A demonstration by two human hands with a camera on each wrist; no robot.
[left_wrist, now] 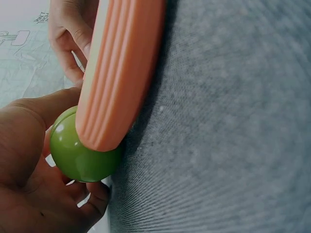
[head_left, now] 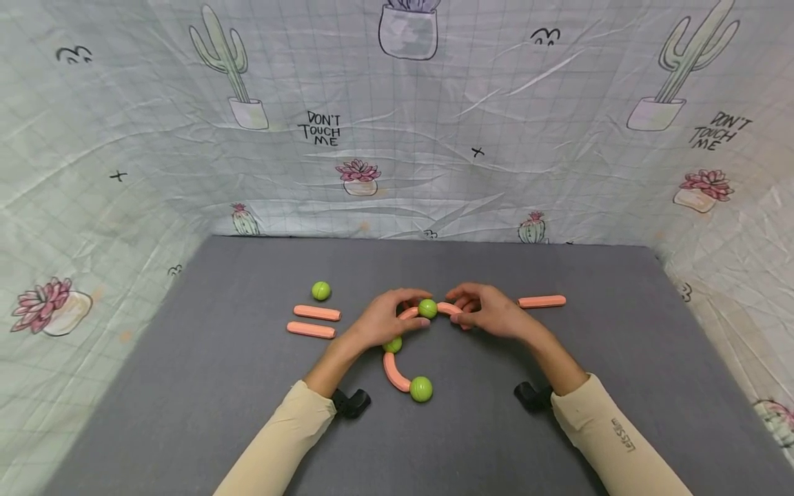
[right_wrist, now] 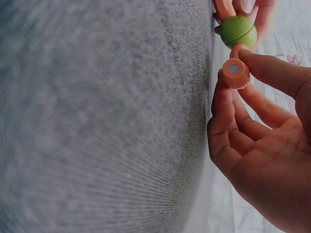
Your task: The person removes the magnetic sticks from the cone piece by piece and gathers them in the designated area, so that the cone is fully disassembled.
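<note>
A chain of curved orange rods and green balls lies on the grey table. My left hand point(head_left: 381, 318) pinches the upper green ball point(head_left: 428, 308) between thumb and fingers. From that ball a curved orange rod point(head_left: 448, 308) runs right, and my right hand point(head_left: 493, 311) pinches its far part. A round grey disc shows in this rod's end point(right_wrist: 234, 68) in the right wrist view. Below my left hand, another green ball point(left_wrist: 82, 150) joins a lower curved rod point(head_left: 394, 373), which ends at a third green ball point(head_left: 421, 389). My left hand partly hides the rod between the upper balls.
Two straight orange rods point(head_left: 317, 313) point(head_left: 311, 330) lie left of my left hand, with a loose green ball point(head_left: 320, 291) behind them. Another straight rod point(head_left: 542, 302) lies beyond my right hand. A patterned cloth point(head_left: 397, 138) rises behind the grey table point(head_left: 186, 413).
</note>
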